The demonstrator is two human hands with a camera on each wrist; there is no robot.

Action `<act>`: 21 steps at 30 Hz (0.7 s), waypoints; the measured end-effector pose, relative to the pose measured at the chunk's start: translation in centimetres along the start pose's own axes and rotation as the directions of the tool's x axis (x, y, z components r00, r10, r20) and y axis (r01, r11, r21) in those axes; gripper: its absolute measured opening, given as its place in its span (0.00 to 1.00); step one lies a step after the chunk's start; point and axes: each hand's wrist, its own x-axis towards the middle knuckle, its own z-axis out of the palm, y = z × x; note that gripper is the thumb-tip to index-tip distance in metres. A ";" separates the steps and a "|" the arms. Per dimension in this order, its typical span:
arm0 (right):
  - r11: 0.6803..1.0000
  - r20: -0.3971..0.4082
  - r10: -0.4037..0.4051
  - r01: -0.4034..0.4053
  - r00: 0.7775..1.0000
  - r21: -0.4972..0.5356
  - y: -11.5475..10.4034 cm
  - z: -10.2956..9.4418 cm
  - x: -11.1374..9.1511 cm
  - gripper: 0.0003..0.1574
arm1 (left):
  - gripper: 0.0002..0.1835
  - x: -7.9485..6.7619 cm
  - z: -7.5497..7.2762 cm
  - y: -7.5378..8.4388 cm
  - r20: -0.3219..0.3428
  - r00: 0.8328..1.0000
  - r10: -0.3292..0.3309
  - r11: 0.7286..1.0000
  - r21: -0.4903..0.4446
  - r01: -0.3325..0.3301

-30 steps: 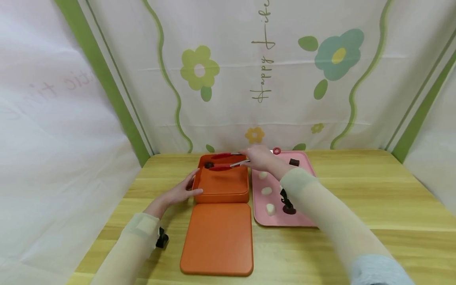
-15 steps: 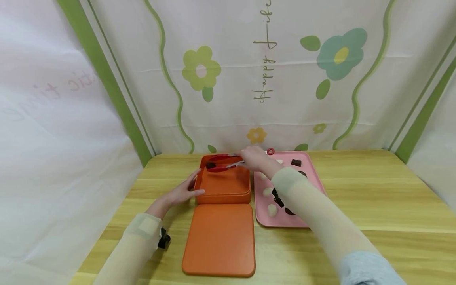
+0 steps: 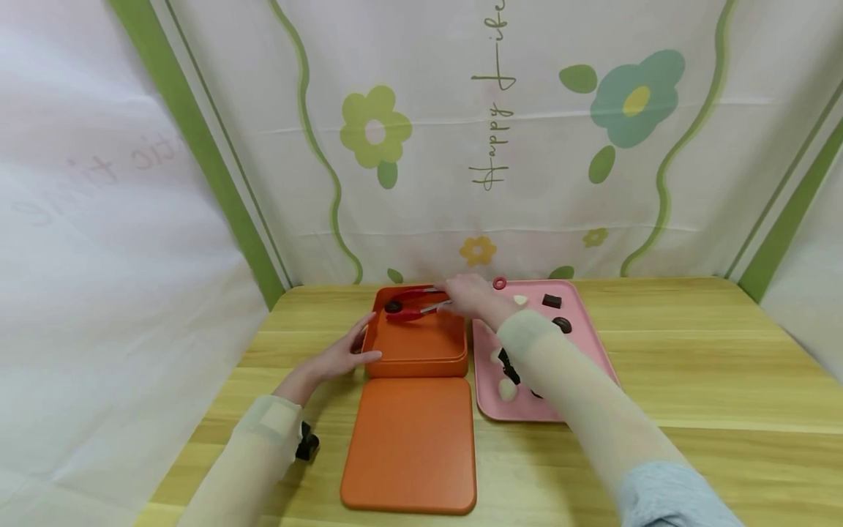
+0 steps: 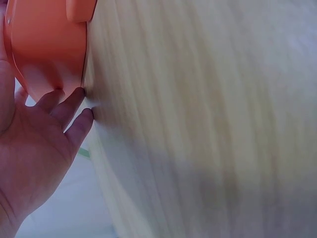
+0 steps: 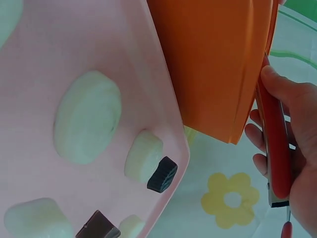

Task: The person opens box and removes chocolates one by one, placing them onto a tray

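In the head view my right hand grips red-and-silver tongs over the orange box. The tongs' red tips stand apart on either side of a round dark chocolate at the box's back left. In the right wrist view, my thumb and fingers wrap the tongs' red handle. My left hand rests against the box's left side, fingers along its outer wall and thumb at the near rim. In the left wrist view its fingertips touch the orange wall low down.
The orange lid lies flat in front of the box. Right of the box, a pink tray bears several white and dark chocolates, among them a dark block and a dark oval piece. A printed cloth hangs behind the table.
My right hand and the tongs have shifted slightly left over the box. The head view has drifted a little. My left hand stays against the box.
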 end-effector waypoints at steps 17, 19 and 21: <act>0.998 0.057 -0.007 0.004 0.998 0.057 -0.1 -0.1 -0.1 0.29 | 0.48 0.0 -0.2 -0.1 -0.008 1.000 -0.002 0.999 0.033 0.002; 0.998 0.060 -0.005 0.001 0.998 0.057 -0.1 0.0 0.0 0.29 | 0.48 0.1 -0.2 -0.1 -0.004 1.000 -0.006 0.999 0.033 0.006; 0.998 0.059 -0.003 -0.001 0.998 0.062 -0.1 0.1 0.0 0.27 | 0.48 0.1 -0.2 -0.2 0.001 1.000 0.005 1.000 0.029 -0.005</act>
